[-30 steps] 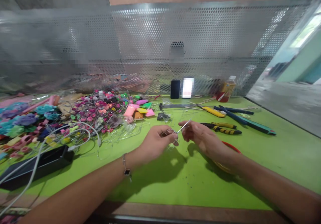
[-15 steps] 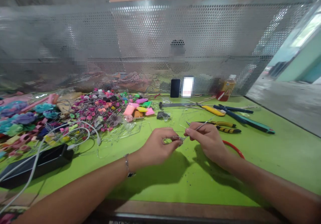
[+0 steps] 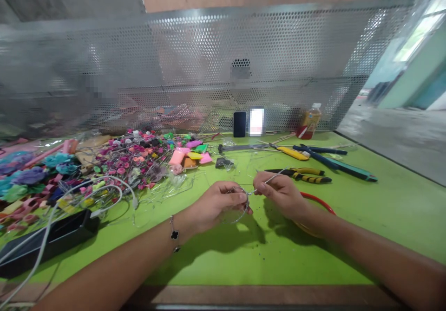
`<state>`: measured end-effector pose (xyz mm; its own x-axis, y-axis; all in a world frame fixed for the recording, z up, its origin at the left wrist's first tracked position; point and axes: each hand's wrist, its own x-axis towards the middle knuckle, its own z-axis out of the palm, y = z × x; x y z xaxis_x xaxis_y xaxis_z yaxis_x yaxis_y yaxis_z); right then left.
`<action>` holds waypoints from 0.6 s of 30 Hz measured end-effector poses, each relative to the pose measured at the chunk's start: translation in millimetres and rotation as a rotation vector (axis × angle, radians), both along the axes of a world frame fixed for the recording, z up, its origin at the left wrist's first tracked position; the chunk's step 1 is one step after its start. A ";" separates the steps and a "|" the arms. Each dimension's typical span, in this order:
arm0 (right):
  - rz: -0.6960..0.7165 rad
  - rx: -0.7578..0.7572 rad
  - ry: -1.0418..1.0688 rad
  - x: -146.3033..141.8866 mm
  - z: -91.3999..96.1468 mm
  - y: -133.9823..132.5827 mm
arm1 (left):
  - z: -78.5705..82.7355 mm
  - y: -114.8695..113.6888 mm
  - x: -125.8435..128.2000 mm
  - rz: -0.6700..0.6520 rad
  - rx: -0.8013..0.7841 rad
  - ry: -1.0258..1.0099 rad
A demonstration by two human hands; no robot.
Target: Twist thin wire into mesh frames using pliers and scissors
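My left hand (image 3: 218, 204) pinches a thin wire loop (image 3: 241, 199) at its fingertips, and the loop hangs down towards the green tabletop (image 3: 223, 260). My right hand (image 3: 278, 194) holds a slim metal rod (image 3: 269, 180) between thumb and fingers. The rod's lower end meets the wire near my left fingertips, and the fingers hide the exact contact. A black clover bracelet (image 3: 174, 234) circles my left wrist. Just beyond my right hand lie yellow-and-black pliers (image 3: 306, 177).
A heap of small wired pink flowers (image 3: 132, 162) and coloured blocks (image 3: 181, 158) lies left, beside blue flowers (image 3: 31, 175). A black box (image 3: 49, 241) with white cable sits front left. Further tools, a bottle (image 3: 309, 123) and a phone (image 3: 239, 124) stand before a perforated metal screen (image 3: 209, 55).
My hands have drawn closer together, and the rod now reaches the wire loop at my left fingertips. The whole view has shifted slightly as my head moved.
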<state>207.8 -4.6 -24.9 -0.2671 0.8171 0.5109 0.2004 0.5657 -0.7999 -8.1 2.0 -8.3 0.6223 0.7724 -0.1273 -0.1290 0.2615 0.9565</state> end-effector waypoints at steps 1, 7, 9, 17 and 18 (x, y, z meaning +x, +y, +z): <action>-0.028 0.007 -0.008 0.0 0.7 -0.3 | 1.2 0.0 0.0 0.008 0.076 0.024; -0.206 -0.100 -0.090 -10.2 9.5 -9.1 | 15.0 0.8 -8.2 0.113 0.972 0.496; -0.211 -0.166 -0.096 -13.4 11.0 -10.4 | 15.2 0.2 -11.0 0.111 1.322 0.635; -0.121 -0.294 0.040 -6.6 6.0 -8.0 | 7.5 -0.4 -5.2 0.173 0.839 0.451; -0.049 -0.317 0.109 -4.7 3.9 -6.9 | 7.2 0.5 -4.9 0.149 0.619 0.327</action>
<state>203.1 -11.5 -21.0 -0.1818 0.9502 0.2531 0.1248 0.2776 -0.9526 -13.0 2.6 -1.1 0.5093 0.8371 0.1996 0.1977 -0.3395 0.9196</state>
